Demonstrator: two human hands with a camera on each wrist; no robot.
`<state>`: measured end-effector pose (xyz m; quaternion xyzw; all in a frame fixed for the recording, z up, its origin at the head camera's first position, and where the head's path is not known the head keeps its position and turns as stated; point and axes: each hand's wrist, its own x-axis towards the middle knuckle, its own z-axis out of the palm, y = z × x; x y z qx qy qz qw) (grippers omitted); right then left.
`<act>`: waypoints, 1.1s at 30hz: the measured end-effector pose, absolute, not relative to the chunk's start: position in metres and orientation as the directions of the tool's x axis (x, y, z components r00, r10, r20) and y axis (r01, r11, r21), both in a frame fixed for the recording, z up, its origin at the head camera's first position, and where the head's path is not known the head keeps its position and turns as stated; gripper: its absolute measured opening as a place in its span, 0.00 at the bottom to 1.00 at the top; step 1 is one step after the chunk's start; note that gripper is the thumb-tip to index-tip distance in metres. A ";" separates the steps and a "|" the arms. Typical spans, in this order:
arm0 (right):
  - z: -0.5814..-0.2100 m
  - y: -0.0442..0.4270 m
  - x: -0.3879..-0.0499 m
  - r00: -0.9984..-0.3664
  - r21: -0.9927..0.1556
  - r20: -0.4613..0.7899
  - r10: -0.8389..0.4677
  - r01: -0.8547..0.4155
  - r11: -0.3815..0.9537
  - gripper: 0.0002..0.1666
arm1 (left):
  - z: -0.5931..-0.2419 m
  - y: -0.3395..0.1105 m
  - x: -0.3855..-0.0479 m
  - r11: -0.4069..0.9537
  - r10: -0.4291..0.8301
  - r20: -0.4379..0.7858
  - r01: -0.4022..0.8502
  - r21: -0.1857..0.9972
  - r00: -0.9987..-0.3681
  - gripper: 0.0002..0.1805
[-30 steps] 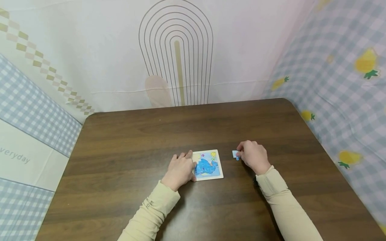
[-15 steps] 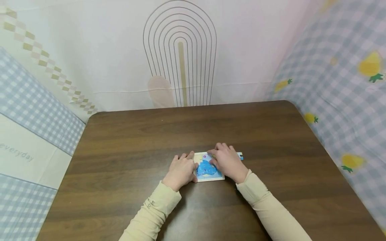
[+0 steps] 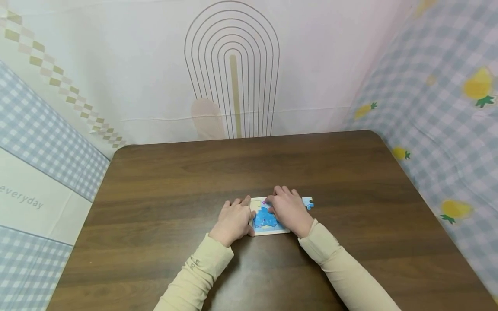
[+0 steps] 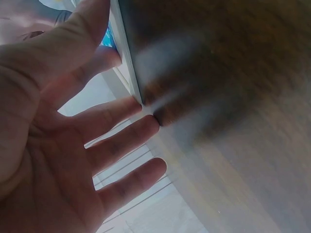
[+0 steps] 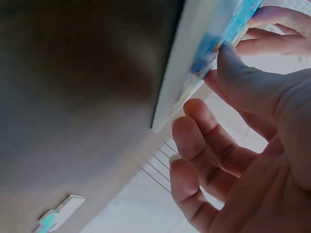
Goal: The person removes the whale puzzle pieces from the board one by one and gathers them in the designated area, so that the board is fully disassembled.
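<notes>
- Two hands meet over a small framed puzzle (image 3: 270, 233), which lies flat on the brown table (image 3: 194, 181), just below the centre of the head view; its blue whale picture (image 3: 265, 218) shows between them.
- The left hand (image 3: 232, 221) lies at the puzzle's left edge, probably to keep it from sliding. In the left wrist view its fingers (image 4: 121, 143) are spread and fairly straight, with one tip against the frame at upper left and others reaching past its corner; they are not clenched round it.
- The right hand (image 3: 289, 211) arches over the upper right part of the puzzle, seemingly so that only the tips meet the picture. In the right wrist view its thumb (image 5: 240, 70) and index finger come together at the picture, upper right; the other three fingers bend loosely, clear of the frame. Whether a piece is pinched between thumb and index I cannot tell.
- One loose puzzle piece (image 3: 308, 202) lies right of the frame in the head view, just past the right hand and untouched, perhaps left there to be within reach. In the right wrist view it sits at lower left, well apart from the fingertips.
</notes>
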<state>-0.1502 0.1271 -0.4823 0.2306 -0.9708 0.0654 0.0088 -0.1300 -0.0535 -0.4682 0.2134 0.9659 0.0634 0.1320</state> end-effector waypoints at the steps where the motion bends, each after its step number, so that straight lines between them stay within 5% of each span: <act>1: -0.482 0.127 -0.151 -0.896 -0.127 0.039 -0.443 -0.444 0.887 0.13 | -0.468 -0.053 -0.130 0.900 0.432 -0.229 0.399 0.178 -0.872 0.32; 11: -0.484 0.126 -0.157 -0.917 -0.243 -0.052 -0.396 -0.373 0.895 0.06 | -0.469 -0.052 -0.130 0.898 0.432 -0.222 0.396 0.190 -0.874 0.31; 21: -0.486 0.125 -0.152 -0.906 -0.087 0.074 -0.416 -0.421 0.903 0.11 | -0.469 -0.053 -0.130 0.902 0.423 -0.229 0.383 0.199 -0.877 0.32; 33: -0.482 0.124 -0.158 -0.922 -0.152 0.011 -0.387 -0.384 0.911 0.11 | -0.469 -0.052 -0.131 0.904 0.419 -0.224 0.379 0.201 -0.880 0.31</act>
